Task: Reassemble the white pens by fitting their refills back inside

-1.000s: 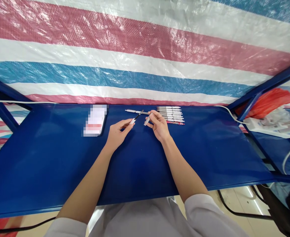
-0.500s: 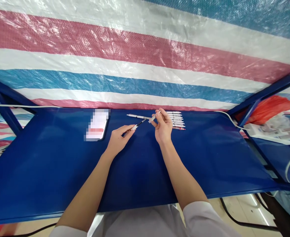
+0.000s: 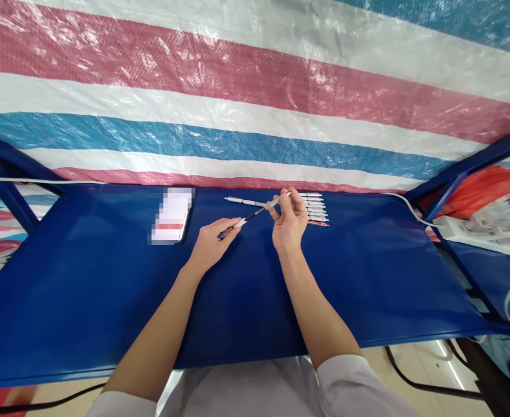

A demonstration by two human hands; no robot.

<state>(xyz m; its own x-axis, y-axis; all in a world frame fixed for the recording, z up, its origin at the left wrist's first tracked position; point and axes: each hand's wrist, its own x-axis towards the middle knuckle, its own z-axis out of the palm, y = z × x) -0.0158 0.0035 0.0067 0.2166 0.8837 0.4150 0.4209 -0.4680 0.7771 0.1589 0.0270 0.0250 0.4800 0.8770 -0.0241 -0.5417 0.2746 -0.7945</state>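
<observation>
My left hand pinches a pen part, white at the front and dark behind. A thin dark refill sticks out of it toward the upper right. Between the fingertips of my right hand is a white pen barrel, tilted, its lower end at the far end of the refill. Whether the refill has entered the barrel, I cannot tell. Behind them a white pen lies on the blue table. Just right of my right hand lies a row of several white pens, with a red pen nearest me.
A phone with a blurred screen lies on the table left of my hands. A striped plastic sheet hangs behind. On the right are a blue frame bar, a white cable and a red plastic bag.
The refill and the barrel have come into line, the barrel's end now meeting the refill. More of the dark pen part shows behind my left fingers. The view has shifted slightly.
</observation>
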